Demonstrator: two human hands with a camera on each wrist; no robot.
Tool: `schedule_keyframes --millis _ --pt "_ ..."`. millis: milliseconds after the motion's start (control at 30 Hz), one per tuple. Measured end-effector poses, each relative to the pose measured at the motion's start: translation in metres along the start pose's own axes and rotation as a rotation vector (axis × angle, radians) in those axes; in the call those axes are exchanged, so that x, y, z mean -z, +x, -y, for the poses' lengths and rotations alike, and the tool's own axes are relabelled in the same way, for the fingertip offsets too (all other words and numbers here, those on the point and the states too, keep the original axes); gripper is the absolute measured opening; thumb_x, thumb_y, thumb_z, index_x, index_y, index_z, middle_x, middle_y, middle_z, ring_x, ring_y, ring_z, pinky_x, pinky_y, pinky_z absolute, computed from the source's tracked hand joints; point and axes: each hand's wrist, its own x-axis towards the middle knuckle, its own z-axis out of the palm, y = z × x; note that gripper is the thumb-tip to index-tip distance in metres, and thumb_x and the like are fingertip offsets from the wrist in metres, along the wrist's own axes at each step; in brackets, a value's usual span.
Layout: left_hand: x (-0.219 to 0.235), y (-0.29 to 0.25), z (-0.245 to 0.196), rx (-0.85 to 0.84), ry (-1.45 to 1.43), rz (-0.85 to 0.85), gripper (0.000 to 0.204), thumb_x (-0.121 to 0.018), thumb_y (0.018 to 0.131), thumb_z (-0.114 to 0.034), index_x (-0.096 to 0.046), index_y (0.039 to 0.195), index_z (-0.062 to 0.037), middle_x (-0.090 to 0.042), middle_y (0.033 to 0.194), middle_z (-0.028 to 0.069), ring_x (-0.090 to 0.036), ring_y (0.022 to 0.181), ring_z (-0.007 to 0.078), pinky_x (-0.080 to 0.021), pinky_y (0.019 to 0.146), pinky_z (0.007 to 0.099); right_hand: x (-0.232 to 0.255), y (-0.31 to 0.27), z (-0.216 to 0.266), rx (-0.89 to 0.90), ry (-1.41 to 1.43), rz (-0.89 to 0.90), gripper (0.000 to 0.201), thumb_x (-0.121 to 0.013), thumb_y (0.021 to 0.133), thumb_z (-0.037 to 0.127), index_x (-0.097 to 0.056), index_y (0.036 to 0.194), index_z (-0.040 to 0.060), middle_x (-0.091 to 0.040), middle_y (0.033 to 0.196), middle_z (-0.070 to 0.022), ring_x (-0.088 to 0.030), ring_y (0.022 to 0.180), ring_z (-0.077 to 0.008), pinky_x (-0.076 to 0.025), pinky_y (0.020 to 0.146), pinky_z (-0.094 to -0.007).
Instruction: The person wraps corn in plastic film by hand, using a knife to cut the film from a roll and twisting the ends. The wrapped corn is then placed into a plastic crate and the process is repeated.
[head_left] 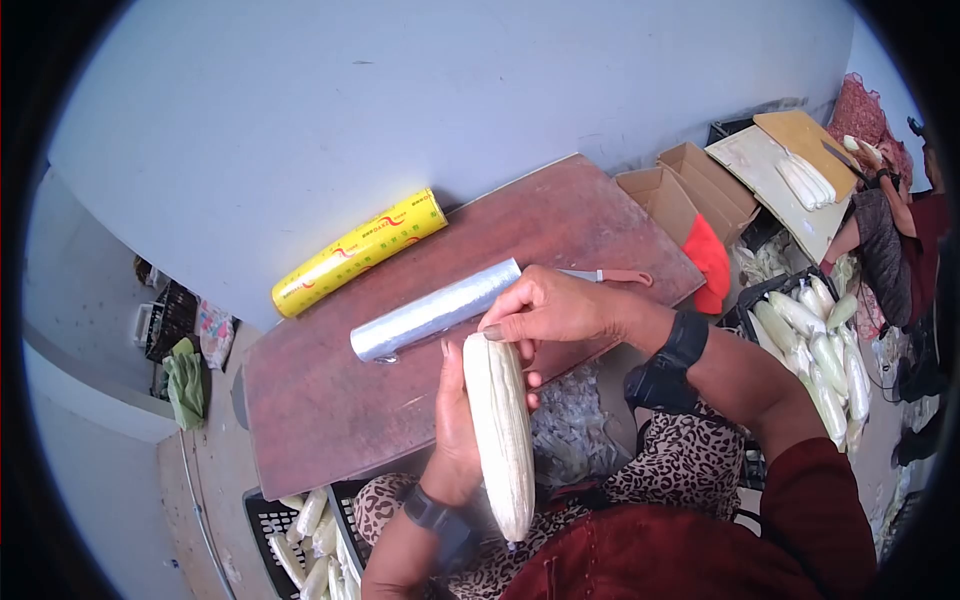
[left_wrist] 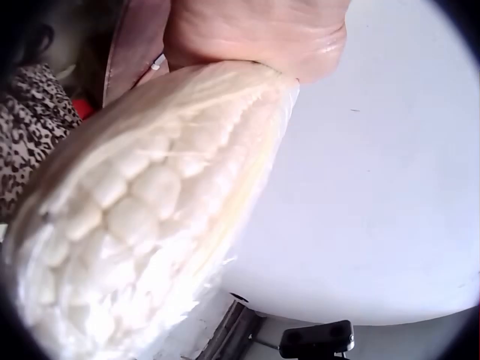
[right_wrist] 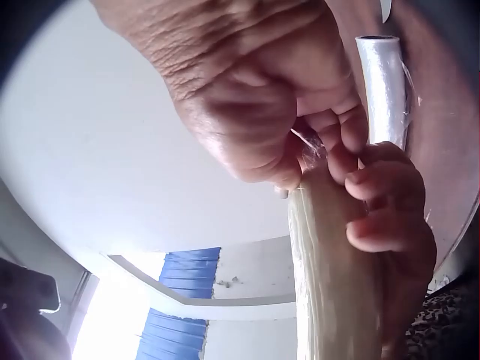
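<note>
An ear of corn (head_left: 500,440) with pale husk is held upright in front of the body, and its pale kernels (left_wrist: 135,210) show under clear film in the left wrist view. My left hand (head_left: 462,430) grips it round its upper part, fingers (right_wrist: 390,229) curled over one side. At the top end, my right hand (head_left: 560,312) pinches a twist of clear film (right_wrist: 313,156) between thumb and fingers. Just beyond the hands, a roll of clear film (head_left: 435,310) lies on the reddish-brown table (head_left: 330,400). A knife (head_left: 625,277) rests to its right, partly hidden by the right hand.
Against the wall lies a yellow printed roll (head_left: 360,252). Black crates hold more corn, one at lower left (head_left: 262,510) and one at right (head_left: 745,300). Cardboard boxes (head_left: 690,185) stand past the table's right end. Another person (head_left: 900,230) works at a board (head_left: 805,150) at far right.
</note>
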Motion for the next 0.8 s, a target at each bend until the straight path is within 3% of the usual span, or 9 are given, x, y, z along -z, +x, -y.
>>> schedule_keyframes --millis 200,300,500,600,700,733,800 --pt "0.007 -0.001 0.000 0.086 0.091 0.092 0.070 -0.037 0.092 -0.068 -0.055 0.115 -0.0047 -0.058 0.094 0.0125 -0.057 0.073 0.0221 -0.049 0.061 0.0309 0.006 -0.012 0.006 0.047 0.197 0.014 0.025 -0.067 0.090 0.018 -0.068 0.102 -0.0045 -0.064 0.070 -0.0017 -0.056 0.060 -0.0060 -0.045 0.061 -0.0208" --pt "0.019 0.002 0.001 0.122 0.048 0.198 0.076 -0.033 0.093 -0.068 -0.055 0.116 0.0012 -0.060 0.102 0.0152 -0.062 0.082 0.0260 -0.054 0.070 0.0356 0.010 -0.009 0.000 0.030 0.157 -0.035 0.017 -0.065 0.088 0.013 -0.067 0.094 -0.0036 -0.060 0.067 -0.0013 -0.054 0.057 -0.0054 -0.044 0.056 -0.0220" --pt "0.018 0.002 0.006 0.078 0.101 0.268 0.066 -0.033 0.095 -0.064 -0.045 0.129 -0.0084 -0.060 0.101 0.0170 -0.062 0.084 0.0279 -0.054 0.072 0.0380 0.014 -0.014 0.009 0.025 0.203 -0.127 0.016 -0.065 0.088 0.011 -0.064 0.091 -0.0039 -0.057 0.066 -0.0012 -0.050 0.052 -0.0059 -0.044 0.053 -0.0232" --pt "0.016 -0.001 0.006 0.071 0.087 0.315 0.061 -0.034 0.096 -0.061 -0.041 0.133 -0.0134 -0.059 0.101 0.0182 -0.061 0.082 0.0293 -0.052 0.070 0.0389 0.023 -0.013 0.003 0.068 0.345 -0.213 0.021 -0.066 0.091 0.015 -0.062 0.103 -0.0024 -0.062 0.080 -0.0022 -0.051 0.059 -0.0042 -0.042 0.056 -0.0204" --pt "0.010 -0.005 0.002 0.068 -0.027 0.335 0.058 -0.036 0.096 -0.058 -0.042 0.132 -0.0128 -0.057 0.099 0.0181 -0.059 0.078 0.0290 -0.050 0.067 0.0382 0.031 -0.014 -0.001 0.181 0.617 -0.156 0.035 -0.068 0.090 0.016 -0.055 0.117 -0.0022 -0.061 0.099 -0.0057 -0.054 0.069 -0.0056 -0.044 0.060 -0.0208" --pt "0.009 -0.005 0.001 0.070 -0.058 0.330 0.058 -0.037 0.096 -0.058 -0.043 0.132 -0.0130 -0.057 0.098 0.0177 -0.058 0.077 0.0285 -0.049 0.067 0.0380 0.034 -0.015 -0.002 0.189 0.664 -0.003 0.054 -0.071 0.088 0.016 -0.046 0.132 -0.0025 -0.058 0.111 -0.0079 -0.057 0.086 -0.0096 -0.048 0.073 -0.0236" --pt "0.008 -0.006 0.000 0.074 -0.121 0.320 0.058 -0.037 0.096 -0.058 -0.044 0.131 -0.0135 -0.056 0.097 0.0169 -0.057 0.074 0.0276 -0.048 0.065 0.0377 0.024 -0.013 -0.009 0.163 0.601 0.057 0.062 -0.072 0.087 0.016 -0.041 0.137 -0.0029 -0.057 0.114 -0.0091 -0.057 0.093 -0.0122 -0.049 0.083 -0.0261"
